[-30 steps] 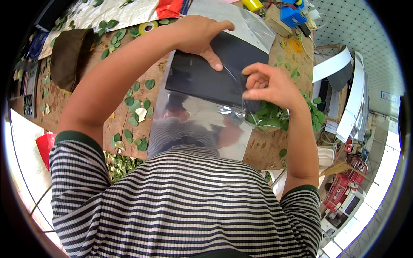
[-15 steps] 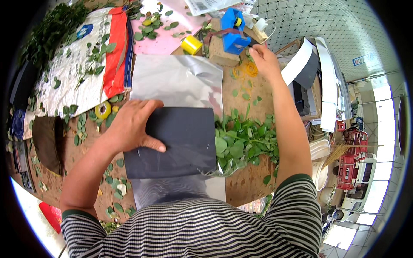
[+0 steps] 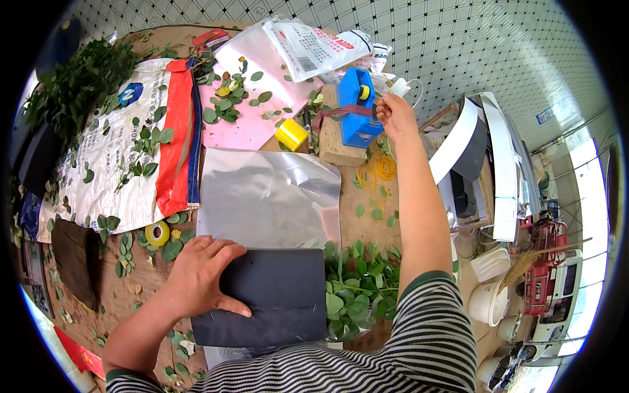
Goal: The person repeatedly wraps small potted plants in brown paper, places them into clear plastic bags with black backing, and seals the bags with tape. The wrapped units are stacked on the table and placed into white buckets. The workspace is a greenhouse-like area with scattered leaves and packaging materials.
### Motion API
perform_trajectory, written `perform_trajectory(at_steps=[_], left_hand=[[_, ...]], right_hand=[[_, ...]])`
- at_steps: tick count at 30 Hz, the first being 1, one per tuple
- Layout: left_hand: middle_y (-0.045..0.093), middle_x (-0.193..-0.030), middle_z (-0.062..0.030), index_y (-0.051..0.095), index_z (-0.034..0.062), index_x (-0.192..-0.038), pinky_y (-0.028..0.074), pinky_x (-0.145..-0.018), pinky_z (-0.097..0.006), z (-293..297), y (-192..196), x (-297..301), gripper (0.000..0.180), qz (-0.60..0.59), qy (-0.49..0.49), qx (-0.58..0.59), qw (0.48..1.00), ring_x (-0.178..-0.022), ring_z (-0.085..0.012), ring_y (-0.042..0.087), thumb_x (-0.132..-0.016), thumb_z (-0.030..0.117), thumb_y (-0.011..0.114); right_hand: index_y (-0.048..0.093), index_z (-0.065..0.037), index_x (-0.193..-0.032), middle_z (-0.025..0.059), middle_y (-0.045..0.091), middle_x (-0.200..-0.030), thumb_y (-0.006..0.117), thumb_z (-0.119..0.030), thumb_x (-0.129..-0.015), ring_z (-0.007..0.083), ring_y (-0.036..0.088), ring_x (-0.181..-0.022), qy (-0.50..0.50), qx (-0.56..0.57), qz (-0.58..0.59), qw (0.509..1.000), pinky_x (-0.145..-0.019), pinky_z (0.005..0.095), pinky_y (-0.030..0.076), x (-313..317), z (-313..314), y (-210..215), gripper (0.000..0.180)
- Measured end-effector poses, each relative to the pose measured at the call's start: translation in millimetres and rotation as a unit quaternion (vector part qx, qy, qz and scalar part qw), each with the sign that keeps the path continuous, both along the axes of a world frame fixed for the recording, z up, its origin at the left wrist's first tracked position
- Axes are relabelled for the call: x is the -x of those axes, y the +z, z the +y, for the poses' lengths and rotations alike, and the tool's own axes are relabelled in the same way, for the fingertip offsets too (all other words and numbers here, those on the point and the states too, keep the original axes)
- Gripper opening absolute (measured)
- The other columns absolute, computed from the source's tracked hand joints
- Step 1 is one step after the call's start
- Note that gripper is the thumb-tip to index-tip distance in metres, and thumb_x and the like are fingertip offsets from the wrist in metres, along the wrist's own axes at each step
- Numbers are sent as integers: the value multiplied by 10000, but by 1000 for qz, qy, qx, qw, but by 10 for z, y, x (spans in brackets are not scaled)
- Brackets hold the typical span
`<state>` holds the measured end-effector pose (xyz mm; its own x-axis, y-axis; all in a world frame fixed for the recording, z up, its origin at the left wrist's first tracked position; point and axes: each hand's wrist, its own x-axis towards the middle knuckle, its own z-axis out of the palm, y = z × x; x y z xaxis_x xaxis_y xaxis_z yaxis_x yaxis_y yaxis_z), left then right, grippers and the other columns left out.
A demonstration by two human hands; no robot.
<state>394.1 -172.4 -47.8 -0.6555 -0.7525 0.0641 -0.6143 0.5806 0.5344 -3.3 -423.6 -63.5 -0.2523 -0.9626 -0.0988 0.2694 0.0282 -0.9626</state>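
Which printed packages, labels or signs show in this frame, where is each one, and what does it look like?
White plastic bag: far edge of the table, crumpled, with red and dark print.
Woven sack: far left of the table under leaves, flat, white with red and blue borders and a blue round mark.
Wall sign: right, on the tiled wall, small blue rectangle.
Silver foil pouch: centre, beyond the left hand, plain, no print visible.
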Motion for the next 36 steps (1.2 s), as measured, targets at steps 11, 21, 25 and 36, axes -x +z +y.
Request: perform_trajectory(at_steps=[11,21,25,36], left_hand=[[568,-989,-123,497,58,-1099,388,-858,-421,4,-4,25,943,23,8,-7,1000,-946,-358,527,-371,591,769],[580,-965,-149,469,81,-1145,432,-805,-402,103,-128,-61,912,28,31,-17,999,-935,-343,543,-417,523,796],[594,-933,-136,471,96,-1138,448,-789,-409,67,-153,-5,924,34,28,4,999,-924,-335,562,-402,560,783],[572,-1062,-143,447,70,-1174,425,-856,-398,115,-113,-27,930,22,44,-31,998,-983,-336,540,-427,489,812]], right_hand=[[632,-56,-842,21,585,-660,606,-192,-831,114,538,-565,21,-147,253,956,-465,247,418,377,607,-851,139],[657,-94,-718,50,608,-641,660,-259,-708,188,572,-603,593,208,558,542,-544,319,408,-1854,2446,672,166],[656,-122,-667,37,614,-616,691,-339,-656,204,598,-623,556,181,702,407,-612,374,409,-2067,2605,548,220],[560,-67,-599,0,521,-550,744,-373,-676,102,504,-535,513,-99,444,728,-490,262,393,-1540,1868,-92,366]])
